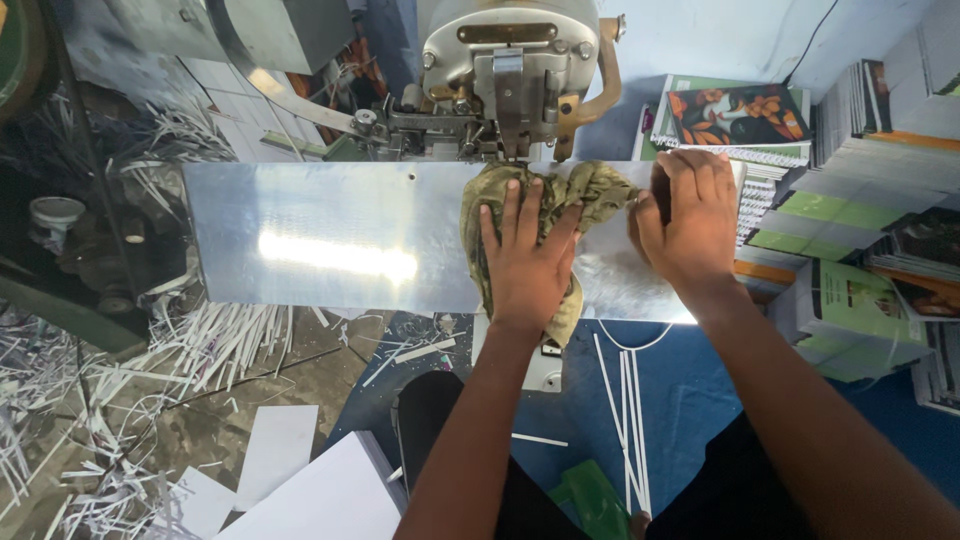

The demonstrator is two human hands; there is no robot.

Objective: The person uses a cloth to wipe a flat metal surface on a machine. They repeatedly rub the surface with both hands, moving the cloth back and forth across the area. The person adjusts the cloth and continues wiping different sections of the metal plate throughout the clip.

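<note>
My left hand (528, 258) lies flat with spread fingers on an olive-green rag (590, 187), pressing it onto a shiny metal plate (320, 235). My right hand (688, 218) is curled over the plate's right end, its fingers bent and touching the rag's right edge. Whether it grips the rag or the plate I cannot tell. Directly behind the rag rises a grey metal machine head (510, 75).
Stacks of booklets with green and orange covers (860, 215) fill the right side. Heaps of white paper strips (110, 420) litter the floor on the left. White sheets (310, 490) lie below. Loose strips (630, 420) rest on a blue surface between my arms.
</note>
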